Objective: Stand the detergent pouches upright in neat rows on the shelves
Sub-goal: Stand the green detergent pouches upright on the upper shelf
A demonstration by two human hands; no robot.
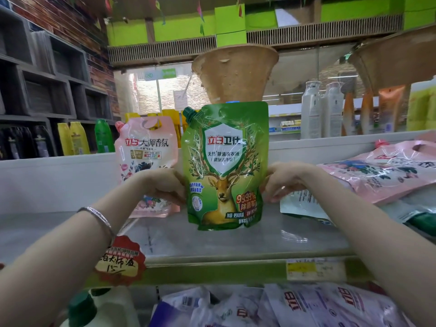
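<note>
Green detergent pouch point(224, 166) upright, long axis vertical, spout top-left, label 立白卫仕 and 99.99%, left hand point(165, 185) and right hand point(283, 182) gripping its sides

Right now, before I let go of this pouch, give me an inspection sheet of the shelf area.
Surface: pale shelf, glossy.
Job's things: green pouch upright, base seemingly on the shelf; standing pink pouch behind it to the left; lying pink pouch flat at right.
Clutter: red price tag on the shelf edge; heaped pouches on the level below.
Grips: left hand and right hand each hold a side edge of the green pouch.
Cables: nothing seen.
Surroundings: bottles on the shelf behind; dark cubby shelving at left.
</note>
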